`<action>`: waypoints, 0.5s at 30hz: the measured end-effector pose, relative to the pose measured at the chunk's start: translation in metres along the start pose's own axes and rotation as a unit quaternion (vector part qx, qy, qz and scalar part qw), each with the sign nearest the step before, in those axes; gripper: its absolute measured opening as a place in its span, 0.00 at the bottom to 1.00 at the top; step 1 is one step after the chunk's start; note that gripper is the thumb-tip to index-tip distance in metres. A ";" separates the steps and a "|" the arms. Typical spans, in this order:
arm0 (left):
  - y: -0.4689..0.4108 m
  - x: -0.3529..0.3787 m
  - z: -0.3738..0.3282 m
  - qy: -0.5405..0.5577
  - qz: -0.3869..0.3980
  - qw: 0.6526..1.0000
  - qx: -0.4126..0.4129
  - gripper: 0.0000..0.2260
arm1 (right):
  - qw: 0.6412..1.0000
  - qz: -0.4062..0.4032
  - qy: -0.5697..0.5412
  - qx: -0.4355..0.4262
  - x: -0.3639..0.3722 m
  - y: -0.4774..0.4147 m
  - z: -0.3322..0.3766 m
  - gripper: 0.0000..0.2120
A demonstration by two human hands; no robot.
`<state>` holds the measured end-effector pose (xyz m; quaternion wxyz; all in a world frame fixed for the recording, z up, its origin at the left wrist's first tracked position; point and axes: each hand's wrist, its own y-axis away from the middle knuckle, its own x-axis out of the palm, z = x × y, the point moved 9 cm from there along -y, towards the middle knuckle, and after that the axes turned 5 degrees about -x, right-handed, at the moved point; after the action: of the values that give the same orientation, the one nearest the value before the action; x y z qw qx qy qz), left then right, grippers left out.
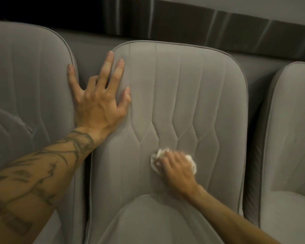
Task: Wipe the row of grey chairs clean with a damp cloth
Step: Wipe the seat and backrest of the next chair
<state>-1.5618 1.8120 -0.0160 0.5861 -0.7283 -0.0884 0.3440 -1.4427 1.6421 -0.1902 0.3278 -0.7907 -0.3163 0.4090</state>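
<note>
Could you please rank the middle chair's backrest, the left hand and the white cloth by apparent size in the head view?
Middle chair's backrest
Left hand
White cloth, though the right hand covers most of it

Grey padded seats abreast, stitched backs: left chair (25, 76), middle chair (183, 85), right chair (292, 120). Crumpled white cloth (161, 153) in your right hand (174, 170), pressed low on middle backrest.
</note>
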 end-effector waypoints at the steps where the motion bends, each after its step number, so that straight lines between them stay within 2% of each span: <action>1: 0.000 0.000 0.000 0.000 0.002 1.000 0.000 0.28 | 0.997 0.042 -0.011 -0.065 0.007 0.017 0.016 0.07; 2: 0.001 0.000 0.000 0.001 0.003 1.000 0.000 0.28 | 0.992 0.065 -0.020 -0.102 0.009 0.023 0.020 0.08; 3: 0.001 0.000 -0.001 0.001 0.002 1.000 0.002 0.28 | 0.993 0.061 -0.024 -0.103 0.008 0.017 0.014 0.10; 5: 0.000 0.001 -0.001 0.000 0.001 1.000 0.003 0.28 | 1.000 -0.016 -0.012 -0.005 -0.008 -0.020 -0.021 0.11; 8: 0.000 0.002 0.000 0.000 -0.001 1.000 0.002 0.28 | 0.976 -0.120 0.022 0.180 -0.026 -0.057 -0.077 0.10; 10: 0.000 0.003 -0.001 0.000 -0.005 1.000 0.003 0.28 | 0.970 -0.126 0.035 0.206 -0.021 -0.045 -0.065 0.11; 12: 0.001 0.002 -0.001 0.001 -0.008 1.000 0.003 0.28 | 0.987 -0.074 0.008 0.142 -0.005 -0.016 -0.027 0.09; 14: 0.000 0.002 -0.001 0.001 -0.009 1.000 0.003 0.28 | 1.000 0.018 -0.021 -0.013 0.009 0.018 0.017 0.07; 15: 0.000 0.001 -0.001 0.001 -0.008 1.000 0.002 0.28 | 0.994 0.060 -0.020 -0.093 0.012 0.028 0.030 0.07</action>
<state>-1.5604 1.8116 -0.0168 0.5900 -0.7268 -0.0933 0.3389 -1.4560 1.6424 -0.2306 0.2216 -0.8270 -0.3117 0.4121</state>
